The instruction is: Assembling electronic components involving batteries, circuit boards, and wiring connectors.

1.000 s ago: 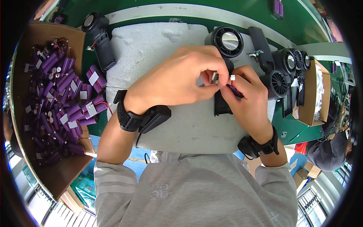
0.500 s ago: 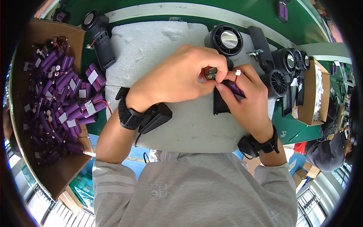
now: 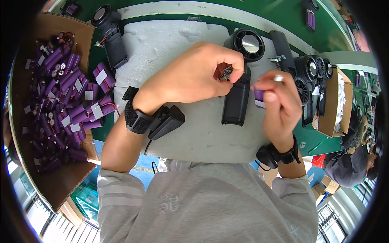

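My left hand (image 3: 194, 75) pinches a small circuit board (image 3: 226, 73) between thumb and fingers, just above a black handheld fan (image 3: 241, 77) lying on a white foam pad (image 3: 174, 44). Right of the fan's handle, my right hand (image 3: 277, 105) is closed around a purple battery cell (image 3: 259, 97), with a small white connector (image 3: 278, 77) at its fingertips. The two hands are a little apart. Both wrists carry black straps with devices.
A cardboard box (image 3: 28, 121) full of purple battery cells stands at the left. Another black fan (image 3: 109, 34) lies at the pad's upper left. Several more black fans (image 3: 312, 77) and a small carton (image 3: 332, 105) sit at the right. Another person (image 3: 356, 162) is at the lower right.
My hands, close together over the fan before, have drawn apart: the right one moved right with the purple cell, and the left one now holds the small board clear of it.
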`<state>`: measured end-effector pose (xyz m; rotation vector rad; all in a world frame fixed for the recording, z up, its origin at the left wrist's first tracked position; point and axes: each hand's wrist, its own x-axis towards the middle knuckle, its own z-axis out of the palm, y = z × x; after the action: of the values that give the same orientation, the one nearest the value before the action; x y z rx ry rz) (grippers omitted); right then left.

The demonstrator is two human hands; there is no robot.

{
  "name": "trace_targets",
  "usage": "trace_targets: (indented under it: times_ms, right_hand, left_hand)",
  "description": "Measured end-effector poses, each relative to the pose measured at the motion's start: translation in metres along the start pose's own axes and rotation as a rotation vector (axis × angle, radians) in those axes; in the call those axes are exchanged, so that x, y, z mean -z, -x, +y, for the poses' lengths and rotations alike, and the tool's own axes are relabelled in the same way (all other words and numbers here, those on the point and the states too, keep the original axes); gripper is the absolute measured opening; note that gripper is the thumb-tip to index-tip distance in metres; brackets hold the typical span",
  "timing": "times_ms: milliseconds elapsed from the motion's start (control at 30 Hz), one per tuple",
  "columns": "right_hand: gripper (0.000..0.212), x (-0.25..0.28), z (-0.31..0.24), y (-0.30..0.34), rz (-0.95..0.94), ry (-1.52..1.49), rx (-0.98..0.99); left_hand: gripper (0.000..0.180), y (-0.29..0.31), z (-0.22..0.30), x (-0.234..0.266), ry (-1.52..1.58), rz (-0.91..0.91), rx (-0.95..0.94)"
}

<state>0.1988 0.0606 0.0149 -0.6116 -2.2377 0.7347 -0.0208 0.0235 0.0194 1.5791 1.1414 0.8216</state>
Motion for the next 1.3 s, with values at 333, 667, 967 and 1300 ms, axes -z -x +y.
trace_targets:
  times_ms: [333, 667, 967, 1300]
  right_hand:
    - [0.02, -0.001, -0.004, -0.001, -0.042, -0.082, -0.04]
    - [0.011, -0.006, 0.003, 0.005, 0.008, -0.281, -0.274]
    - [0.012, -0.013, 0.0, 0.001, -0.098, 0.01, -0.12]
    - [0.015, -0.014, 0.0, 0.001, -0.121, 0.014, -0.144]
  left_hand:
    - [0.017, 0.0, -0.005, 0.007, 0.174, -0.085, 0.042]
    - [0.018, 0.001, -0.011, 0.009, 0.371, -0.101, 0.05]
    - [0.017, 0.001, -0.01, 0.01, 0.378, -0.125, 0.088]
    - [0.019, 0.0, -0.012, 0.013, 0.361, -0.131, 0.087]
